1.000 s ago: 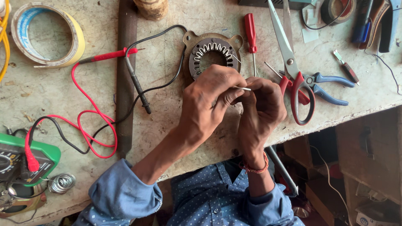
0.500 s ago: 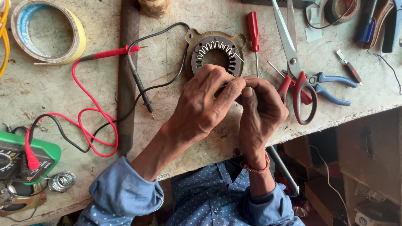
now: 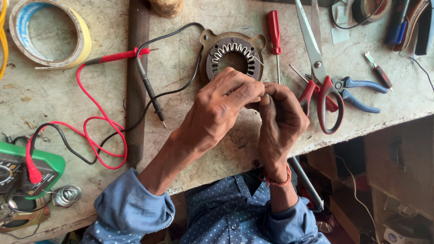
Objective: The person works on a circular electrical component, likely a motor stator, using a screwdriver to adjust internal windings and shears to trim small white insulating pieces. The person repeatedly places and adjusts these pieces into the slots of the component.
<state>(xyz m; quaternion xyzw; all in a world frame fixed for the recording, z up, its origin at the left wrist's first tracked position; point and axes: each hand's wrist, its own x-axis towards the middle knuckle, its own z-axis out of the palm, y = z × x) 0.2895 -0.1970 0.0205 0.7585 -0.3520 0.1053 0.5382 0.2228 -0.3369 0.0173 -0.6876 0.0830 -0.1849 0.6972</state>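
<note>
The stator [image 3: 233, 56], a round metal ring with slotted inner teeth and brown mounting lugs, lies flat on the worktop [image 3: 190, 40], just beyond both hands. The left hand [image 3: 221, 106] and right hand [image 3: 280, 115] are curled closed, fingertips meeting; what they pinch cannot be seen. Since earlier, the thin wire end between them has disappeared.

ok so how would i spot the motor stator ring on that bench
Start at the grey workbench and find the two hands meeting near its front edge. Just beyond the left hand and right hand lies the stator ring, a round rusty-brown metal plate with mounting ears. Unlike the yellow tape roll, its hole is lined with pale slotted teeth.
</note>
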